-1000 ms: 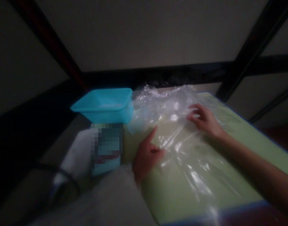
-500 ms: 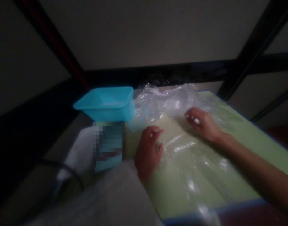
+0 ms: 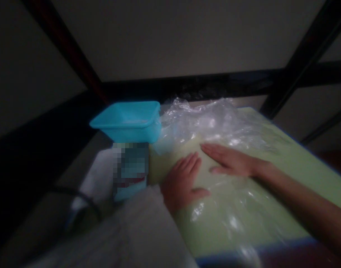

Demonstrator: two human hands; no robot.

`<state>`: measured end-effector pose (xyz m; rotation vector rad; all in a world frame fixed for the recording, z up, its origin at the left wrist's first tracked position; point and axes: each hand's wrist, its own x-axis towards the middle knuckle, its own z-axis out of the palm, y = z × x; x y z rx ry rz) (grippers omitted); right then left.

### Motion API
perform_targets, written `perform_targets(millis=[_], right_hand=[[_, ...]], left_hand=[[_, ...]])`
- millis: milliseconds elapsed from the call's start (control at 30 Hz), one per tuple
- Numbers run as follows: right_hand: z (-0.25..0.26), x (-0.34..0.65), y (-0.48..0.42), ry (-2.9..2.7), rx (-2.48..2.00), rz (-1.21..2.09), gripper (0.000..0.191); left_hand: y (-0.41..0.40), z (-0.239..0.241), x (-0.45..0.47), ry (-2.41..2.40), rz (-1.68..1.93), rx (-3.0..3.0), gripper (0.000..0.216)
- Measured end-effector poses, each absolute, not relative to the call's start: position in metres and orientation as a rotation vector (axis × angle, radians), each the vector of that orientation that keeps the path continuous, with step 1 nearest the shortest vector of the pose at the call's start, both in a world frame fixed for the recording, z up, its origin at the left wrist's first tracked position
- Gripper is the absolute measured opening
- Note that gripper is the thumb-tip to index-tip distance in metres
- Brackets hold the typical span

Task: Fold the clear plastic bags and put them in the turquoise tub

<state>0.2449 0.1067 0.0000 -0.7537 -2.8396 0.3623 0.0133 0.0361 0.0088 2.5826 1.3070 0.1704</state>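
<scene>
Your left hand (image 3: 183,182) and right hand (image 3: 232,160) are both opened flat, palms down, gripping nothing, on that clear plastic sheet (image 3: 211,122). It's bunched up just beyond them, and the turquoise bin (image 3: 125,134) sits farther out, left of both.

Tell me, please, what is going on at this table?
A person's left hand and right hand are open, fingers extended, on or just above clear plastic film spread over a green tabletop. Neither appears to grip anything. The film is crumpled toward the far side, beside a turquoise tub.
</scene>
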Motion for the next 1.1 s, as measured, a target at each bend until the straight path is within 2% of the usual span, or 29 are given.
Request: perform_targets(millis=[233, 500, 567, 700, 800, 1100], right_hand=[[-0.002, 0.248, 0.107, -2.868, -0.782, 0.312, 0.078], [-0.005, 0.243, 0.105, -2.842, -0.835, 0.292, 0.077], [-0.006, 0.242, 0.104, -2.831, -0.85, 0.304, 0.077], [-0.006, 0.24, 0.101, -2.805, -0.867, 0.337, 0.077], [-0.006, 0.24, 0.101, -2.793, -0.869, 0.366, 0.078], [-0.009, 0.239, 0.1, -2.778, -0.911, 0.344, 0.077]], left_hand=[[0.033, 0.011, 0.004, 1.358, 0.05, 2.646, 0.112], [0.015, 0.017, -0.016, 1.374, 0.025, 2.723, 0.118], [0.0, 0.024, -0.02, 1.393, 0.045, 2.799, 0.112], [-0.035, 0.031, -0.016, 1.453, 0.268, 2.971, 0.083], [-0.05, 0.02, -0.005, 1.414, 0.477, 3.012, 0.084], [-0.017, -0.008, -0.001, 1.412, 0.605, 2.953, 0.06]])
